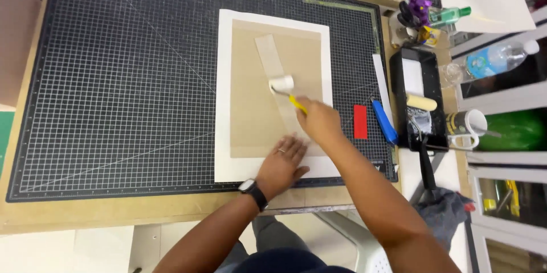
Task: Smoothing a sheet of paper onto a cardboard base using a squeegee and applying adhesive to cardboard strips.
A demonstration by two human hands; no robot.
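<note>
Nearest to us, our left hand [283, 164] lies flat with fingers spread wide, pressing the near edge of the white sheet [223, 108] on the dark gridded cutting mat [114, 79]; a black wristwatch [253, 192] sits on that wrist. Just beyond it, our right hand [319, 120] is closed around the yellow handle of a small roller [283, 86], whose white head rests on the brown cardboard [250, 113] lying on top of the white sheet, at the near end of a paler, glossy strip running away from us. To the right of the sheet lie a red card [360, 121] and a blue tool [384, 120]. Further right, off the mat, a black paint tray [399, 79] holds a second roller [421, 102], with a mug [467, 126] beside it and a clear plastic bottle [490, 59] farther off.
</note>
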